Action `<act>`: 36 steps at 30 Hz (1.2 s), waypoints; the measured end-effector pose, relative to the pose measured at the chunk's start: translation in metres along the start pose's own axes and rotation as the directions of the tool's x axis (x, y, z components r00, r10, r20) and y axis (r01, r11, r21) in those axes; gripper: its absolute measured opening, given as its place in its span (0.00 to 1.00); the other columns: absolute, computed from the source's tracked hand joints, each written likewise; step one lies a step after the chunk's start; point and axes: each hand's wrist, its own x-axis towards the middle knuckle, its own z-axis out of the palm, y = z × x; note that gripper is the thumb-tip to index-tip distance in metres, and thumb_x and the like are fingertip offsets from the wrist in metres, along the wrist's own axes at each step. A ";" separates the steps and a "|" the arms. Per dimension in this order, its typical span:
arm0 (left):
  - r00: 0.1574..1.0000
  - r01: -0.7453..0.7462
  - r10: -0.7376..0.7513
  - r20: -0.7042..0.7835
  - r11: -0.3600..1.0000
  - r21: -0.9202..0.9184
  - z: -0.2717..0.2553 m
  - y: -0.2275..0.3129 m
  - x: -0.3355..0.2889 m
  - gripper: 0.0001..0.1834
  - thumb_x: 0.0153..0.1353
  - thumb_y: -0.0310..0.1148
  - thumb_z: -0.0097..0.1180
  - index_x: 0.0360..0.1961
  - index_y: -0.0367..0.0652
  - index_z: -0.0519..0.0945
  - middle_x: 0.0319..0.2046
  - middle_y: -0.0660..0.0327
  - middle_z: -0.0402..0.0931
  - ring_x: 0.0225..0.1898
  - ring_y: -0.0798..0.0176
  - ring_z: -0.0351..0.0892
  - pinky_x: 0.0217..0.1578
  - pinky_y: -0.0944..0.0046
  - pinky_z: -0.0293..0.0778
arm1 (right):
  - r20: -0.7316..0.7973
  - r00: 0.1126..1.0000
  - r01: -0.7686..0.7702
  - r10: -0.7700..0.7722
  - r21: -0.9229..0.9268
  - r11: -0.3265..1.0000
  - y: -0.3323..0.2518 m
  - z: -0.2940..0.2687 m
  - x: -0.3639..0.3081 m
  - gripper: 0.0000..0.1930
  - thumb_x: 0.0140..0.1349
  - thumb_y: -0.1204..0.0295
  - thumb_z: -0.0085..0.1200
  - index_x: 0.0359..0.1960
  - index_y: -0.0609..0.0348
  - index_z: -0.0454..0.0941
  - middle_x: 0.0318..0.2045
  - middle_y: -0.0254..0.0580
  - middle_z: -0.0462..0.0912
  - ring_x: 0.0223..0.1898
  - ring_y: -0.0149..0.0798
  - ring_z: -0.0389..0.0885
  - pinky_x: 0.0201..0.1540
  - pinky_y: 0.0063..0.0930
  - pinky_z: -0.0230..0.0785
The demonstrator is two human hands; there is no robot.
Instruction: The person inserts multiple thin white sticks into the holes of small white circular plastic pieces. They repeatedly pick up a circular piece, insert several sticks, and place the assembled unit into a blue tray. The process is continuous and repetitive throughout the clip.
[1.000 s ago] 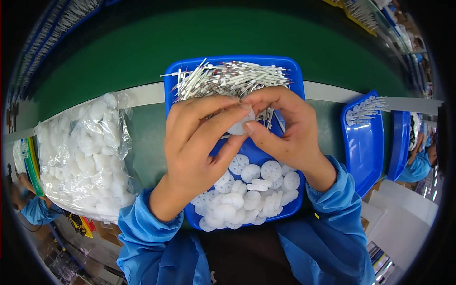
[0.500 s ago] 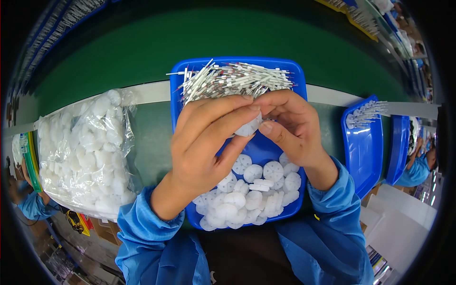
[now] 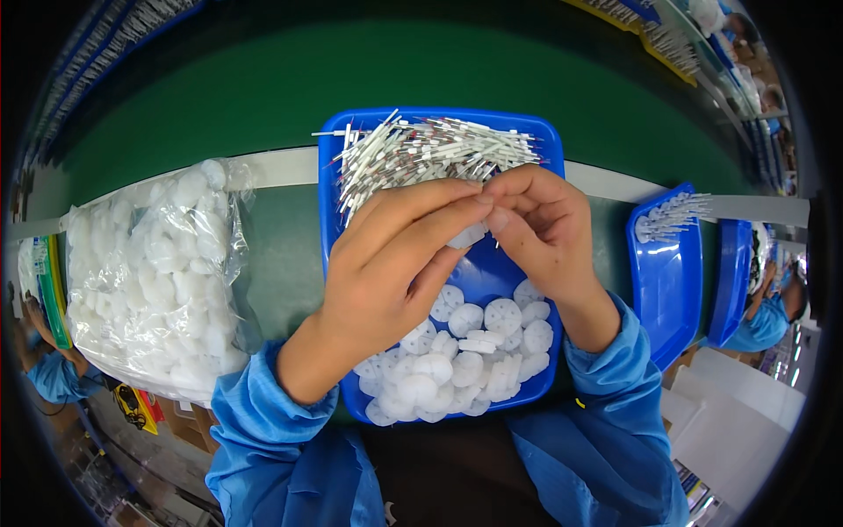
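Note:
My left hand is closed over a white plastic disc, mostly covered by its fingers. Against it, my right hand pinches with thumb and fingertips; whatever it grips is hidden, though a tiny pale tip pokes out below the thumb. Both hands are above a blue tray. Thin white rods, some with reddish parts, are heaped at the tray's far end. At its near end lies a pile of white slotted discs.
On the left of the bench rests a clear bag full of white discs. To the right, a second blue tray holds several discs with rods standing in them. Co-workers in blue sleeves show at both sides, one sleeve at right.
The fingertips of both hands have drawn closer together, and less of the disc shows. My right thumb has shifted up slightly, and a small pale tip now shows below it.

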 end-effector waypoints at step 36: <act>0.887 0.369 -0.438 -0.144 0.862 -0.348 0.002 -0.008 -0.005 0.19 0.65 0.19 0.68 0.57 0.42 0.90 0.51 0.59 0.92 0.45 0.68 0.87 0.37 0.72 0.82 | -0.112 0.966 0.132 -0.235 -0.565 0.814 -0.005 0.011 -0.001 0.09 0.63 0.78 0.75 0.44 0.61 0.92 0.26 0.35 0.91 0.23 0.20 0.82 0.25 0.18 0.73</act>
